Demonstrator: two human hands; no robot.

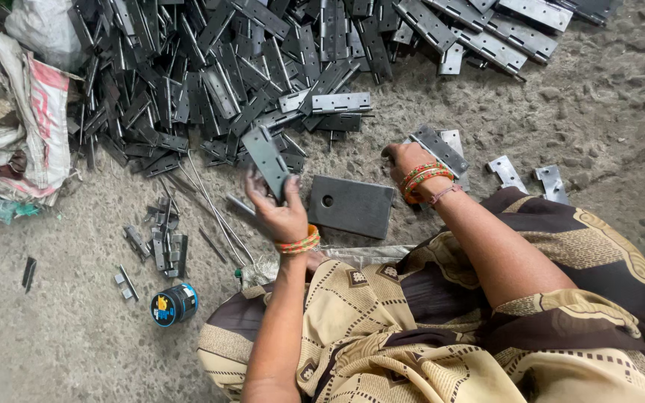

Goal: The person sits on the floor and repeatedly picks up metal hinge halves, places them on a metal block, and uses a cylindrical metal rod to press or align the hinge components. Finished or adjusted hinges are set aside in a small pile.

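Observation:
My left hand [278, 213] grips a dark grey metal hinge [266, 157] and holds it upright above the ground. My right hand [404, 158] reaches forward and closes on another hinge leaf [440, 149] lying on the ground at the right. Between the two hands lies a flat square steel block [351, 205] with one round hole. A big heap of dark hinges [210, 67] fills the ground in front of me. Both wrists carry orange and green bangles.
Two light metal leaves [528, 177] lie at the right. Thin metal rods [214, 209] and small hinge parts [160, 240] lie at the left, with a round black and blue tin [174, 304] near my knee. Stuffed sacks [16, 119] stand at the far left.

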